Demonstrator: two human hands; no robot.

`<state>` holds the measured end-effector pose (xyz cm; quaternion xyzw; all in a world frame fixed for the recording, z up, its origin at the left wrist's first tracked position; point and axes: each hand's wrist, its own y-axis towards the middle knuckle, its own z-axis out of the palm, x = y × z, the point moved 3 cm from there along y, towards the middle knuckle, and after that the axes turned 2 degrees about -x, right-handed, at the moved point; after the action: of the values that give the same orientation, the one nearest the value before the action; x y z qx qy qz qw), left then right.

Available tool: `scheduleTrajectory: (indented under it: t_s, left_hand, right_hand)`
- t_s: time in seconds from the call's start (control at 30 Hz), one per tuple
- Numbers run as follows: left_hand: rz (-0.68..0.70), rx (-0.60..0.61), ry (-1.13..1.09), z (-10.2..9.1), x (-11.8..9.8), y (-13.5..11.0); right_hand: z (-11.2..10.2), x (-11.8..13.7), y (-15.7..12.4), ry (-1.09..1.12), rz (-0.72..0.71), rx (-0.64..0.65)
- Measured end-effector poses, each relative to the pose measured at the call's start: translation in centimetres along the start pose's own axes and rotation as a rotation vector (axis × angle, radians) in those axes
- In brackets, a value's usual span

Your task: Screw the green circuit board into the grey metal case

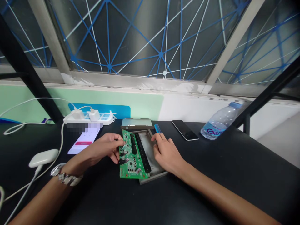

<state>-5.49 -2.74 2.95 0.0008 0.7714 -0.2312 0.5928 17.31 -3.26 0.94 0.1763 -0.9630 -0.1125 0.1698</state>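
A green circuit board [131, 165] with a row of black ports is pinched at its left edge by my left hand [111, 145]. The board is tilted, partly over a shallow grey metal case [154, 161] that lies on the black table. My right hand [166, 151] is closed at the case's right wall, its fingertips curled over the edge. Just beyond those fingers a blue translucent stick-like thing [157, 128] pokes out; its lower part is hidden, and I cannot tell whether the hand touches it.
A flat metal cover [137, 122] lies behind the case. A dark phone [184, 130] and a tilted water bottle [220, 121] are at the right. At the left are a lit phone [84, 139], a power strip [103, 118], a white charger [43, 157] and loose cables.
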Motion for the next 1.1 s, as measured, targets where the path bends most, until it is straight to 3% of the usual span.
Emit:
scheduleTrajectory:
  t_s: [0.53,0.67,0.77,0.87,1.0,1.1]
  left_hand:
    - [0.032,-0.026,0.048,-0.7,-0.1,-0.1]
    - [0.162,-0.031,0.045,-1.0,-0.4,-0.2]
    - [0.329,-0.117,0.064,-0.9,-1.0,-0.6]
    - [0.448,-0.202,0.089,-0.3,-1.4,-1.0]
    - [0.505,-0.232,0.081,0.6,-1.6,-1.2]
    - [0.518,-0.251,0.082,1.1,-1.4,-0.8]
  right_hand:
    - [-0.2,-0.3,-0.2,-0.030,0.022,0.000]
    - [-0.4,-0.2,-0.1,-0.102,0.016,-0.007]
    - [-1.4,0.4,-0.1,-0.081,-0.012,-0.090]
    - [-2.4,1.2,-0.3,0.147,-0.062,-0.112]
    - [-2.3,1.7,-1.0,0.591,-0.056,0.109]
    - [-2.3,1.4,-1.6,0.808,-0.015,0.197]
